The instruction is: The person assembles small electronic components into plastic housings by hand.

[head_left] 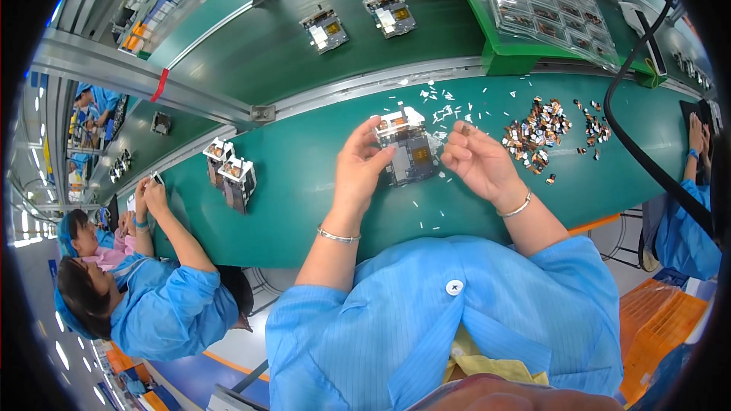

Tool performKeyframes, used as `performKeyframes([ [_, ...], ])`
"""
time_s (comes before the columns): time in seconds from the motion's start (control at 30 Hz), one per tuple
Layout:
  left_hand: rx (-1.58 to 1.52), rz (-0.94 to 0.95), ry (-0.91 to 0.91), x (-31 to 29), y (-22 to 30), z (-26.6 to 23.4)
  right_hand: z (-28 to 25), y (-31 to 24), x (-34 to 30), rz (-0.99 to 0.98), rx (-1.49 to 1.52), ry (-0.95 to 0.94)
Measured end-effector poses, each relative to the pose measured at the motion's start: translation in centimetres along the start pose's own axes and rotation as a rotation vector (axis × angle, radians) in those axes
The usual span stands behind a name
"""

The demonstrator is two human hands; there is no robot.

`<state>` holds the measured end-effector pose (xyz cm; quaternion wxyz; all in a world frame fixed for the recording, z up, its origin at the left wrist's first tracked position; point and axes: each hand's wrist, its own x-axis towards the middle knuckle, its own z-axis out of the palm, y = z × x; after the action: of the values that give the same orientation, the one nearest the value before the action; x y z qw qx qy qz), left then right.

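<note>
My left hand (358, 164) holds an electronic module (412, 160) by its left side, thumb on the front face. The module has a white frame at its top and a dark circuit board with a gold-brown patch below. Just to the right of it, my right hand (481, 164) is raised with thumb and forefinger pinched together. A tiny dark piece seems to sit between those fingertips, too small to name. Scattered white paper-like slips (448, 110) lie behind the module. A pile of small copper, black and white parts (537, 133) lies to the right.
Two similar modules (231, 171) stand on the green table at the left. Two more (324, 29) lie on the raised green belt behind. A clear compartment tray (548, 11) rests on a green stand at the back right. A black cable (620, 118) hangs at the right. Co-workers (152, 297) sit on both sides.
</note>
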<state>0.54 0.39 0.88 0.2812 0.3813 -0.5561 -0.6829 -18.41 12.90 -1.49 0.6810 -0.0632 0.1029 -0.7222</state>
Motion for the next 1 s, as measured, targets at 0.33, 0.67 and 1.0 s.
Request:
performKeyframes([
  [0.33,-0.029,0.089,0.089,0.8,-0.3,-5.0,0.6,1.9,1.9,-0.231,-0.878,0.153],
  [0.67,0.016,0.108,0.151,0.4,-0.5,-8.9,1.9,3.4,3.5,-0.229,-1.114,0.191],
  [1.0,-0.055,0.121,0.07,0.3,-2.0,-7.0,1.8,5.1,5.3,-0.278,-1.211,0.229],
])
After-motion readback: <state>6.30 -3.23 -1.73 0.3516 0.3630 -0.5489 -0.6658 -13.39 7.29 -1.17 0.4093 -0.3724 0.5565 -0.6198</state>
